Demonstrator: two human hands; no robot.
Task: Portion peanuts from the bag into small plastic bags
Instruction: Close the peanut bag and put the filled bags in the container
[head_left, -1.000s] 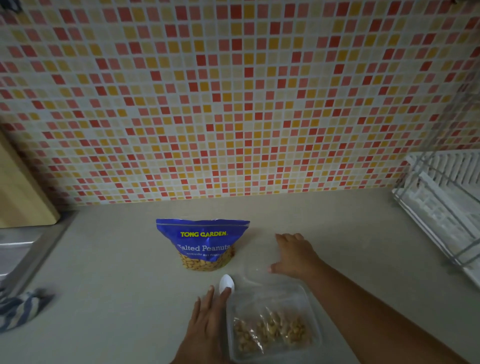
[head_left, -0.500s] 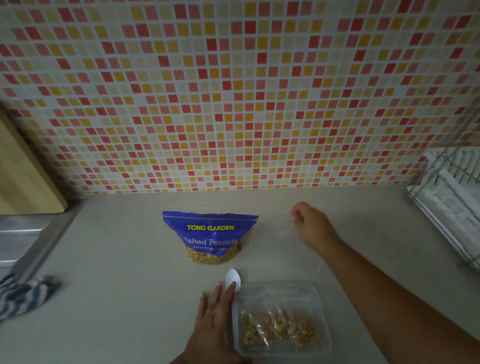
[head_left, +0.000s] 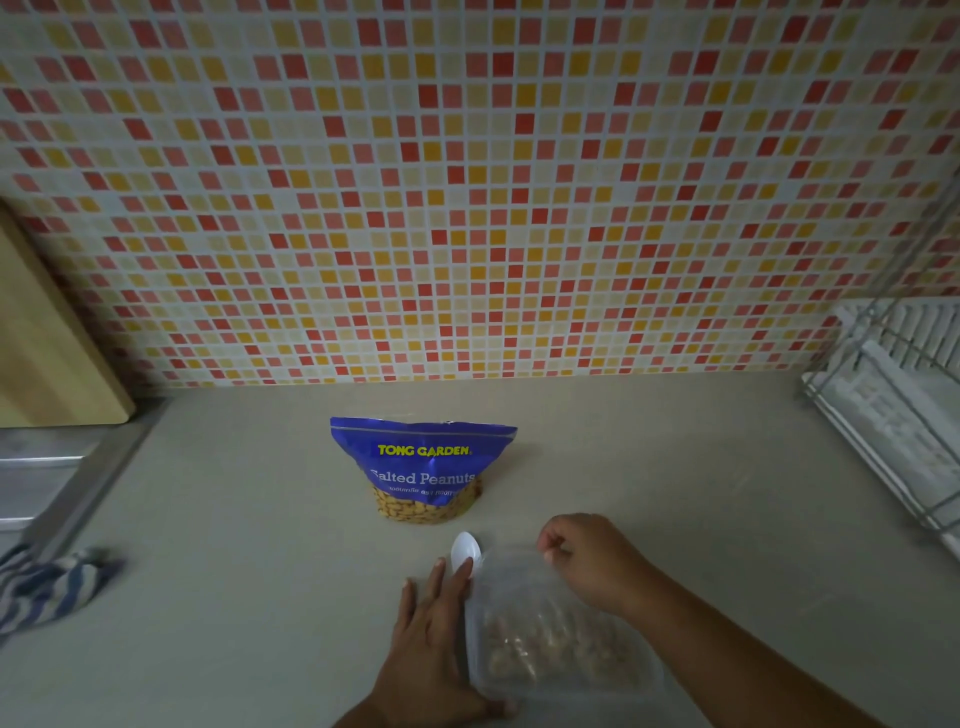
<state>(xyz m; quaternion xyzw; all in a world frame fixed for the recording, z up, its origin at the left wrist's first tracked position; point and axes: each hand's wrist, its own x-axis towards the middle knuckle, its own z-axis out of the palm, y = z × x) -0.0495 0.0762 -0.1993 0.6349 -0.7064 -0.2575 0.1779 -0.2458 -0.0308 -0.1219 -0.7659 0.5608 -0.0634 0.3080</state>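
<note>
Small plastic bag (head_left: 515, 576) pinched by right hand (head_left: 592, 564); left hand (head_left: 431, 642) lies flat.

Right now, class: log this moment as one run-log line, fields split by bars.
left hand: fingers rest on white spoon | right hand: pinches small plastic bag over clear container | peanut bag: upright behind
</note>
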